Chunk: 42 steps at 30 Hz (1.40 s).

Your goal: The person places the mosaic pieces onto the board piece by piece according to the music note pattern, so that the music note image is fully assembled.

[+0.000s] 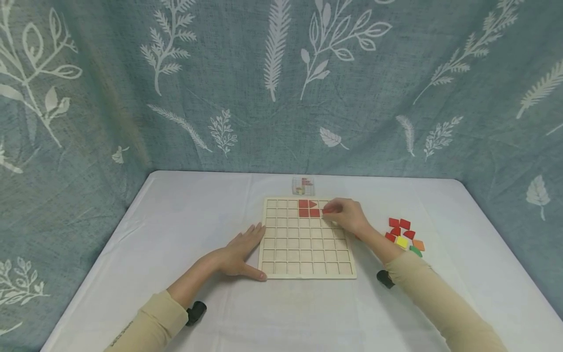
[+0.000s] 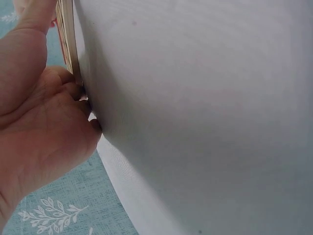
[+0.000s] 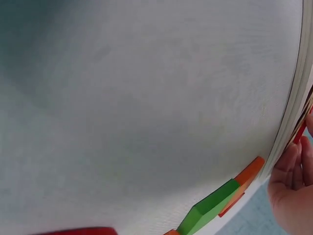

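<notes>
A wooden grid board (image 1: 306, 244) lies on the white table. Several red tiles (image 1: 304, 212) fill cells in its top rows, among them a red triangle (image 1: 313, 204). Over the board's upper right cells, my right hand (image 1: 347, 215) pinches a red tile (image 3: 299, 133), partly hidden by the fingers. My left hand (image 1: 241, 250) rests along the board's left edge, thumb spread towards the near corner and fingers (image 2: 73, 90) touching the side. It holds nothing.
Right of the board lie loose pieces: several red ones (image 1: 405, 224), a yellow square (image 1: 402, 242), an orange piece (image 1: 419, 244) and a green piece (image 3: 208, 208). Behind the board is a small pattern card (image 1: 303, 186). A patterned blue-green curtain (image 1: 246, 132) hangs behind the table.
</notes>
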{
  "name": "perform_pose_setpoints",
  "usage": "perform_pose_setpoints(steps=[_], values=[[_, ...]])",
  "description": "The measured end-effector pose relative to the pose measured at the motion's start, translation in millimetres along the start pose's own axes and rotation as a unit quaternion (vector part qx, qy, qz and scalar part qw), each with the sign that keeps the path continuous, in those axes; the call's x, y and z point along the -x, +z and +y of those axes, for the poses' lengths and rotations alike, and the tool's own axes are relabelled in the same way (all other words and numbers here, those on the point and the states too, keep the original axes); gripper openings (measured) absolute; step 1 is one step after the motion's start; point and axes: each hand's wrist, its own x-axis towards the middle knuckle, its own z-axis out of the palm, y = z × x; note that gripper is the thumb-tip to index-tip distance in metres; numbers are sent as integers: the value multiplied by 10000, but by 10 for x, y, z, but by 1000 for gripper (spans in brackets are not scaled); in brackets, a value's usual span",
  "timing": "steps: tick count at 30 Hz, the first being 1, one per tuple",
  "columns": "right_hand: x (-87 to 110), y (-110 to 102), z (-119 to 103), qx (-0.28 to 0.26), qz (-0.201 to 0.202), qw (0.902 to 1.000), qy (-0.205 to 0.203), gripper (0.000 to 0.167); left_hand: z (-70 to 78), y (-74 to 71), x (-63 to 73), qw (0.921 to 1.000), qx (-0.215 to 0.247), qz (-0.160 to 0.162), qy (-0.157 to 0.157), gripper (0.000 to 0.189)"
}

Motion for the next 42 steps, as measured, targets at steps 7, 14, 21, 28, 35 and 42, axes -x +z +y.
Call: perform_pose_setpoints(steps=[7,14,21,28,35,42], values=[[6,0,-33,180,16,9998,-72,22,7,7,-8,10000,8,-3,17,121],[5,-35,10,73,-145,9998,-138,22,0,17,-14,10000,24,-8,25,121],[17,-24,42,4,-224,9996,-196,19,4,26,-18,10000,23,7,39,121],[15,-62,37,-43,-223,9997,14,21,13,28,-32,10000,0,7,5,121],[67,-231,149,-773,-229,9924,925,31,6,28,-41,10000,3,-1,-21,121],[246,-533,358,-1230,-129,9831,1349,42,7,18,-27,10000,42,17,-66,121]])
